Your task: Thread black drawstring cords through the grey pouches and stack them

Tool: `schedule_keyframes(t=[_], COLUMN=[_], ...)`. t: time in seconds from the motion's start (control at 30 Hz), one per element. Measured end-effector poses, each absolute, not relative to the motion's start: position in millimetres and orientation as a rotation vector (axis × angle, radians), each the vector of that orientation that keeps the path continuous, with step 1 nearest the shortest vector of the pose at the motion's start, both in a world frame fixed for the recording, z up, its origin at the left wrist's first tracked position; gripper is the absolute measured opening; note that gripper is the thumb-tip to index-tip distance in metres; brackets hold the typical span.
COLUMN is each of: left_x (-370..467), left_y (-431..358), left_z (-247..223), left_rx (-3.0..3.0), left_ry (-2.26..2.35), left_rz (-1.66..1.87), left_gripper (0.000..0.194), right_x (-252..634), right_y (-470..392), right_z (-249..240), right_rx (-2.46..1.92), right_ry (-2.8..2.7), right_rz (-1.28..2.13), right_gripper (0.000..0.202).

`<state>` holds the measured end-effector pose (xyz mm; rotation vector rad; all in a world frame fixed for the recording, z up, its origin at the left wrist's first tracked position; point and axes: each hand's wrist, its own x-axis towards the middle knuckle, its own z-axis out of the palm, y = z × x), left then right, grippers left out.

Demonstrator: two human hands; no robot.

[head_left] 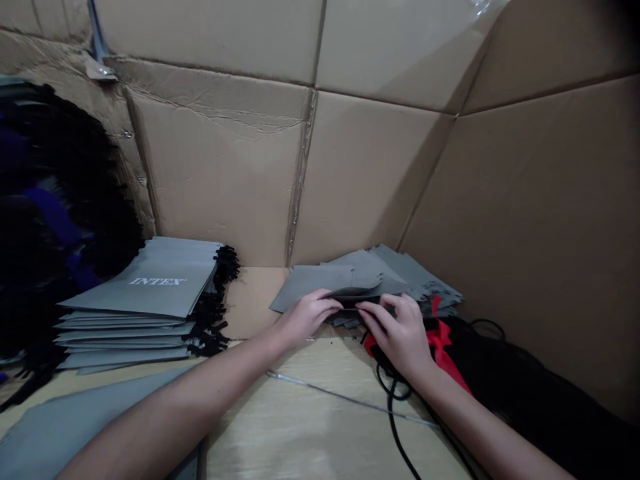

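A loose pile of flat grey fabric bags [400, 270] lies against the cardboard at the back. At its near edge, the top grey bag [320, 279] has its mouth parted slightly into a dark gap. My left hand [307, 317] pinches this edge from the left, thumb and fingers closed on the fabric. Close beside it, my right hand [400, 327] is closed on the same edge from the right. Below my hands, a long thin metal rod [345, 397] with a looped end lies on the table, passing under a black cord [393, 420].
A neat stack of grey bags printed INTEX [160, 280], with black cord ends, stands at left. A large black bundle with a blue strap [55, 213] rises behind it. Black cords [525, 393] tied with a red strip [443, 340] lie right. Cardboard walls [225, 167] enclose the table.
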<state>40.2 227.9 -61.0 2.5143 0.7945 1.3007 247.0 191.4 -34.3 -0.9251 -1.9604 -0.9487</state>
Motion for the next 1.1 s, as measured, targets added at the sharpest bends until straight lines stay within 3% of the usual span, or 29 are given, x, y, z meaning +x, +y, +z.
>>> schedule_keyframes(t=[0.1,0.2,0.37,0.53,0.67,0.77,0.93,1.1], left_x=[36.3,30.1,25.7,33.0,34.6,32.0,31.8,34.1], left_y=[233.0,233.2,229.0,222.3,222.4,227.4,232.1,226.9], left_z=[-59.9,-56.8,-59.0,-57.3,-56.8,-60.2,-64.8,-62.0], left_rx=[2.370,2.341,2.615,2.852,2.769,2.641,2.685,2.867], left_ry=[0.939,0.985,0.983,0.833,0.907,1.053,1.079,0.936], left_rz=[1.482,1.571,1.263,1.010,1.155,1.326,1.322,1.129], left_gripper=[0.021,0.031,0.060,0.036,0.026,0.027,0.028,0.030], right_x=[248.1,250.0,249.4,246.7,246.1,246.7,244.7,246.0], right_y=[193.2,198.5,200.8,191.4,187.0,188.7,195.0,191.9], right_z=[-37.2,-39.9,-39.8,-36.2,-35.3,-37.0,-41.9,-40.0], right_rx=[-0.851,-0.917,-1.080,-1.075,-0.922,-0.842,-1.143,-1.136], right_ry=[-2.096,-2.341,-2.365,-2.212,-2.048,-2.228,-2.368,-2.322], right_rz=[-0.936,-0.877,-0.902,-0.858,-0.922,-0.916,-0.796,-0.782], right_gripper=[0.016,0.025,0.023,0.021,0.016,0.021,0.034,0.024])
